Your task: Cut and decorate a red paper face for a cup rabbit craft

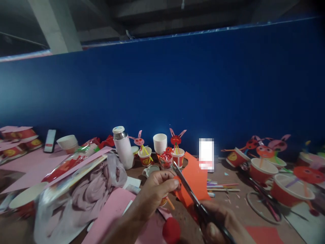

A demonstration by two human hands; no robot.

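My right hand is wrapped round the black handles of a pair of scissors, whose blades point up and away to the left. Between the thumb and fingers of my left hand is a small piece of red paper, mostly covered by the fingers and right beside the blades. An orange paper sheet lies behind the scissors. Below my left hand are a pink paper sheet and a round red piece. Part of a red cup shows under my left palm.
A white thermos, stacked paper cups and cups holding rabbit-faced figures stand along the blue wall. More red cups crowd the right side. On the left lie a plastic bag and a phone.
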